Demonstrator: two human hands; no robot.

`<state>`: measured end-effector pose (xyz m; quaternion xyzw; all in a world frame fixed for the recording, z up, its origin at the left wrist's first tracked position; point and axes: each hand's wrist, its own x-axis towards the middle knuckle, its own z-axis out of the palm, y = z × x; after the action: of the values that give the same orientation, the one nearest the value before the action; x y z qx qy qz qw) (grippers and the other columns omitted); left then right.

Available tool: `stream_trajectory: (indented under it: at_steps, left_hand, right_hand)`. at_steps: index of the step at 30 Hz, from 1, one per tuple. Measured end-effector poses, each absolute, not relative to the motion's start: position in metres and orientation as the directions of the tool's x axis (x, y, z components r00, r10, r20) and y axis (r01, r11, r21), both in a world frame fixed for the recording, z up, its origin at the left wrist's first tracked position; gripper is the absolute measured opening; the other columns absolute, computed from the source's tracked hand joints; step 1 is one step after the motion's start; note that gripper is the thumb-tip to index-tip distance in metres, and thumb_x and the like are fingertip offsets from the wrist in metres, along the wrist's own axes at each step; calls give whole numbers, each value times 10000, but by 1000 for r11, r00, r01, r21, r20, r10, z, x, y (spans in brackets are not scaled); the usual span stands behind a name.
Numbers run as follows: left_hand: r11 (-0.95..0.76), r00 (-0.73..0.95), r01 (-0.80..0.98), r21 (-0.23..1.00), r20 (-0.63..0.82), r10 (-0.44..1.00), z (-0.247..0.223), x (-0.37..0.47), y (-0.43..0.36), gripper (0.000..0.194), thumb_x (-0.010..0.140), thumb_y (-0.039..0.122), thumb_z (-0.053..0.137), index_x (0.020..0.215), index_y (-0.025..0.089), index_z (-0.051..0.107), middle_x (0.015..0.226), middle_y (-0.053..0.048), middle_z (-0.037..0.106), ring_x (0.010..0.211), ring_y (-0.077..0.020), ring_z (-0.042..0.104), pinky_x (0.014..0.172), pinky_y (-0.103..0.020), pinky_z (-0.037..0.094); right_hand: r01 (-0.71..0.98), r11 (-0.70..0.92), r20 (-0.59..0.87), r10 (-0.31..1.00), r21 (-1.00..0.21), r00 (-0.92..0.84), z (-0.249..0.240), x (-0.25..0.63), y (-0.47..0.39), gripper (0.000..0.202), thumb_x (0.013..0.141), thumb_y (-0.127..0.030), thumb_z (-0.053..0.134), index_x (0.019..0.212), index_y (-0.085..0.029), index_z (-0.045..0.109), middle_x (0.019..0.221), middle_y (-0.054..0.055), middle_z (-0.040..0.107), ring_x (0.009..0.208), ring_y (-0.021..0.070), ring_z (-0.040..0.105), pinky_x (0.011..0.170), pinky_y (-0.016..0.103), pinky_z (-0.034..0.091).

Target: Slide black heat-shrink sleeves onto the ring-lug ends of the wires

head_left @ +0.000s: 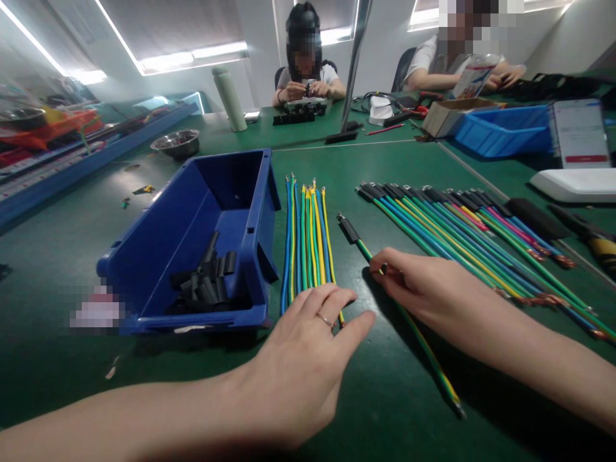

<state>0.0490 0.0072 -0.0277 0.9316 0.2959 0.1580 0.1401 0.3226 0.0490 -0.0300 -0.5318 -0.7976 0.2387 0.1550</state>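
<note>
Between the thumb and fingers of my right hand (418,289) is a green-and-yellow cable (428,350), with a black sleeve (350,229) near its far end and a metal lug at each tip. My left hand (317,340) hovers over or touches the near ends of a row of blue, green and yellow cables (308,237); its thumb and fingers are apart, and I see nothing held in it. On the right lies a second row of cables (433,224) with black sleeves at their far ends. Short black tubes (206,282) lie in the blue bin (180,199) on the left.
A metal bowl (177,144) and a pale green bottle (229,99) stand beyond the bin. Farther right are a light blue tray (505,131), a phone (580,131) and a yellow-and-black handled tool (601,250). Two people sit across the green table (327,160).
</note>
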Motion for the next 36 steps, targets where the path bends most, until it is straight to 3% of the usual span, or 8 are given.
stream_trajectory:
  at_steps: [3,6,9,13,18,22,29,36]
  left_hand:
    - [-785,774,509,354,211,597,-28,48,8,603,927,15,500,1491,93,699,1508,-251,709,1394,-439,695,1135,-652,685]
    - [-789,777,497,360,220,590,-27,47,8,600,909,7,510,1469,95,704,1513,-236,716,1388,-427,694,1146,-636,685]
    - [-791,770,488,370,244,589,-28,47,8,609,879,-8,511,1446,98,709,1503,-226,723,1389,-404,695,1165,-599,686]
    - [-797,768,480,366,263,583,-30,44,8,579,868,-15,509,1397,100,714,1464,-214,744,1364,-389,719,1162,-574,696]
    - [-791,730,521,320,312,607,-36,44,7,562,947,19,518,1489,90,644,1560,-228,720,1483,-385,709,1240,-573,659]
    - [-775,708,606,181,321,629,-37,49,5,536,1088,85,435,1596,-8,579,1705,-293,629,1594,-426,644,1260,-605,633]
    - [-789,706,606,100,389,592,-37,49,7,499,1200,156,351,1544,-50,649,1653,-271,665,1561,-369,652,1252,-493,607]
    - [-830,745,543,130,382,547,-39,46,8,475,1111,38,433,1517,-44,666,1639,-278,677,1575,-360,629,1285,-469,568]
  right_hand:
    - [737,302,-111,884,-604,-454,-21,331,45,326,1040,-569,704,1194,-281,714,787,-8,706,640,189,621,582,294,388]
    - [709,135,-382,765,-692,-518,-11,338,36,404,979,-617,808,1199,-290,718,698,-53,701,518,174,645,484,270,403]
    - [716,-62,-606,586,-695,-537,-4,340,27,346,931,-542,869,1122,-302,708,725,-54,741,564,180,712,504,252,437]
    - [726,-51,-614,576,-686,-539,0,336,22,322,831,-392,915,1061,-304,709,777,-48,781,692,177,739,567,228,447]
    - [766,-241,-797,295,-595,-526,-6,330,17,258,829,-304,830,1039,-300,681,652,-103,725,582,129,653,518,192,437]
    - [765,-205,-781,310,-611,-542,-16,328,14,216,839,-276,795,1016,-284,672,647,-107,722,571,121,663,530,192,480]
    - [775,-154,-755,405,-612,-516,-9,331,16,181,896,-295,804,1031,-293,683,720,-78,760,570,154,712,491,216,450]
    - [732,152,-435,718,-664,-543,-12,335,26,233,929,-464,865,1056,-289,778,831,-20,737,667,159,627,587,263,427]
